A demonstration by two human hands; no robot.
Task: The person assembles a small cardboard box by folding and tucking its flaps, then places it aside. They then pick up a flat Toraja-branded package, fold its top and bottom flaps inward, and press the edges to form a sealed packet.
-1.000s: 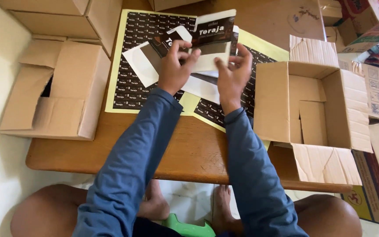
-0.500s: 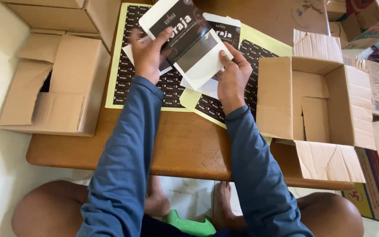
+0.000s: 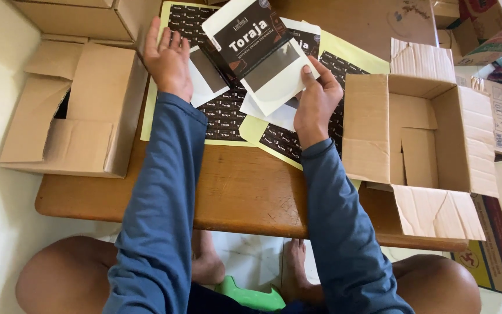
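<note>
The right hand (image 3: 316,99) holds a white pouch (image 3: 261,51) with a dark label, thumb on its lower right edge and fingers behind it, the pouch lifted and tilted above the wooden table (image 3: 245,189). The left hand (image 3: 169,58) is spread wide and flat, fingers apart, gripping nothing, its fingertips by the yellow sticker sheet (image 3: 228,116) and just left of the pouch. Beyond the left fingers stands a closed cardboard box (image 3: 76,113); right of the right fingers sits an open box (image 3: 431,134).
</note>
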